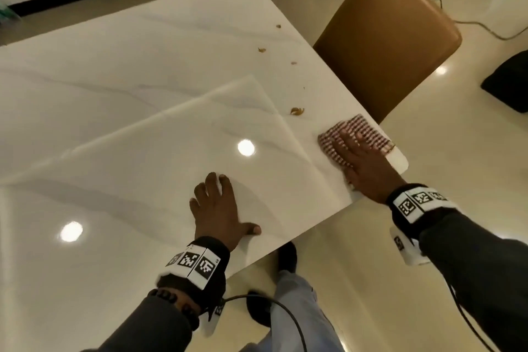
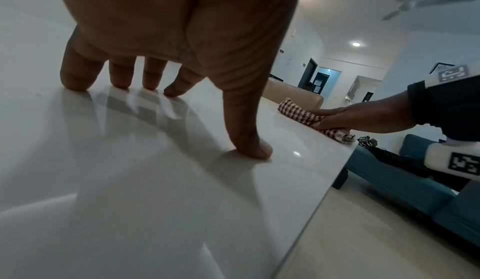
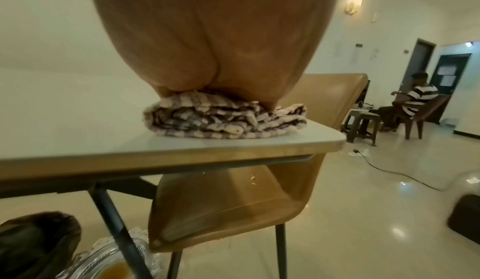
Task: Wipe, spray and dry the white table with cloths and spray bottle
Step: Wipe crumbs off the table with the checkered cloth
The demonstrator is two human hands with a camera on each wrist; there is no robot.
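Cloth: checked cloth [image 1: 354, 137] folded, lying at the right corner of the white bench [image 1: 143, 123].
Right hand: right hand [image 1: 361, 163] flat on the cloth, fingers [image 1: 344, 140] straight, pressing down; cloth pokes out past the fingertips.
Left hand: left hand [image 1: 218, 208] spread, fingertips [image 2: 75, 84] propped on bare bench, holding nothing, well apart from the cloth.
Debris: brown crumbs [image 1: 297, 111] just beyond the cloth.
Chair: tan chair [image 1: 391, 46] beside that corner.

- Left hand [image 1: 218, 208] spread, fingertips [image 2: 78, 82] and thumb propped on the surface, palm raised
- Right hand [image 1: 361, 163] reaches out flat, palm down, fingers straight and pressing
- Both wrists wear black bands with coded markers
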